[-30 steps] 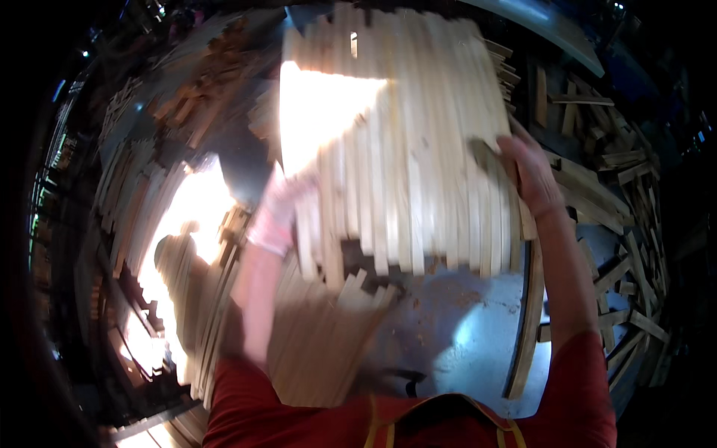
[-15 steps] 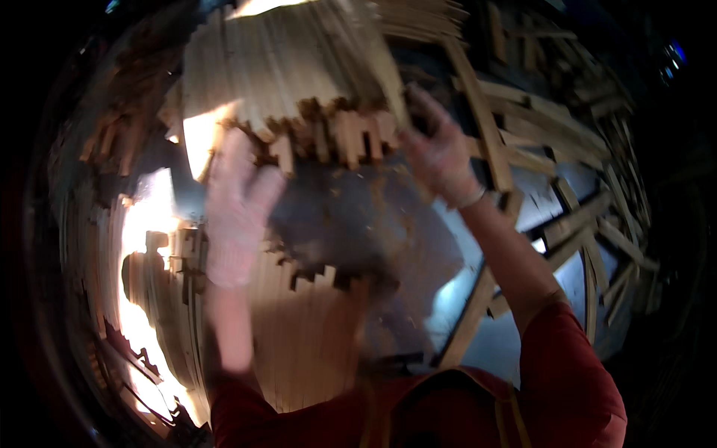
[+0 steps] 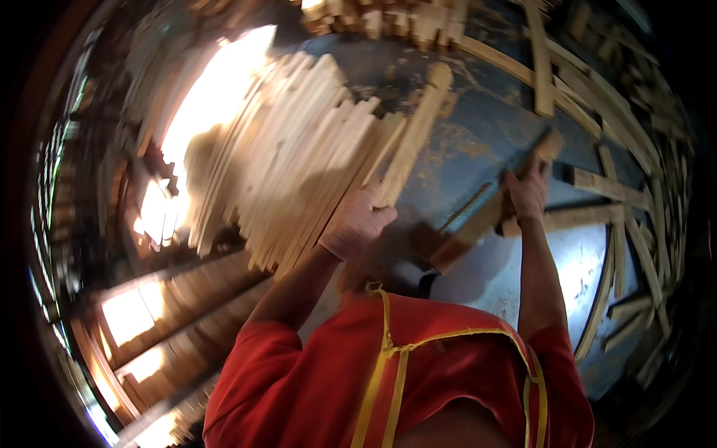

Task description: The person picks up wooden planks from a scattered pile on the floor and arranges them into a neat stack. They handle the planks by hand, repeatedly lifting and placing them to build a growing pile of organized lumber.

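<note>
My left hand (image 3: 357,222), in a pale glove, is closed around the lower part of a pale wooden strip (image 3: 417,127). That strip slants up and to the right, along the right edge of a row of similar strips (image 3: 299,149) lying side by side. Over on the right, my right hand (image 3: 529,193) grips a second, browner wooden strip (image 3: 478,228) near its upper end. Its lower end points toward my body, and it is tilted over the grey metal surface (image 3: 478,168). My fingers' undersides are hidden.
Another stack of strips (image 3: 418,22) shows its ends at the far edge. Loose wooden pieces (image 3: 605,187) lie crossed on the right. Bright sunlight (image 3: 216,97) falls along the left side, with brown planks (image 3: 202,299) at lower left.
My view has turned, and the near row of strips now appears at upper left. My left hand, seen raised and blurred before, now holds a strip. My right hand now grips another strip.
</note>
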Available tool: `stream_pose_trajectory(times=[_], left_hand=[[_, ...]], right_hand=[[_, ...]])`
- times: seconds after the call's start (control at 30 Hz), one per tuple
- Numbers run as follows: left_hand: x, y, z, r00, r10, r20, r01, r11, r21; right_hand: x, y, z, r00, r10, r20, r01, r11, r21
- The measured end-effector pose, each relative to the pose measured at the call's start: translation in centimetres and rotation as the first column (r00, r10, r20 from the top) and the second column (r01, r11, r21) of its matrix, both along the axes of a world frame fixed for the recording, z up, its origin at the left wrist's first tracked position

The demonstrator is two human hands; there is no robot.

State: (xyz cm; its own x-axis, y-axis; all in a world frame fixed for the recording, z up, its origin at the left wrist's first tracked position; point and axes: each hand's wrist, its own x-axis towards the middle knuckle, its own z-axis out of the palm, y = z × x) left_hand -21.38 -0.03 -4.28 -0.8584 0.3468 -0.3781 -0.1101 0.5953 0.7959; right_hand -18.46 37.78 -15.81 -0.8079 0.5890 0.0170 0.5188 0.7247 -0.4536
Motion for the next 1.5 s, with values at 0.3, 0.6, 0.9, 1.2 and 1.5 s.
stream_pose_trajectory(times=[0.3,0.6,0.9,1.2,1.5], left_hand=[[3.0,-16.2,-0.1,0.979,-0.017,-0.204,-0.138,0.682,-0.718],[-5.9,-42.4,-7.8,0.797,-0.297,-0.526,-0.411,0.372,-0.832],[0.1,-37.9,-5.2,0.741,-0.475,-0.474,-0.383,0.280,-0.880],[8.7,-29.8,-7.9,0.650,-0.319,-0.690,-0.097,0.865,-0.492],[6.4,-17.1,-7.6,0.657,-0.552,-0.514,0.147,0.762,-0.631]], right_hand=[[17.5,7.4,-2.3,0.829,-0.530,-0.175,0.244,0.627,-0.740],[9.2,-7.7,-2.2,0.845,-0.508,-0.166,-0.116,0.129,-0.985],[-0.8,-25.2,-1.8,0.989,-0.127,-0.081,-0.053,0.209,-0.976],[-3.3,-34.0,-2.4,0.995,0.048,0.090,0.040,0.631,-0.775],[-0.9,-32.6,-1.1,0.996,-0.083,0.033,0.059,0.335,-0.940]])
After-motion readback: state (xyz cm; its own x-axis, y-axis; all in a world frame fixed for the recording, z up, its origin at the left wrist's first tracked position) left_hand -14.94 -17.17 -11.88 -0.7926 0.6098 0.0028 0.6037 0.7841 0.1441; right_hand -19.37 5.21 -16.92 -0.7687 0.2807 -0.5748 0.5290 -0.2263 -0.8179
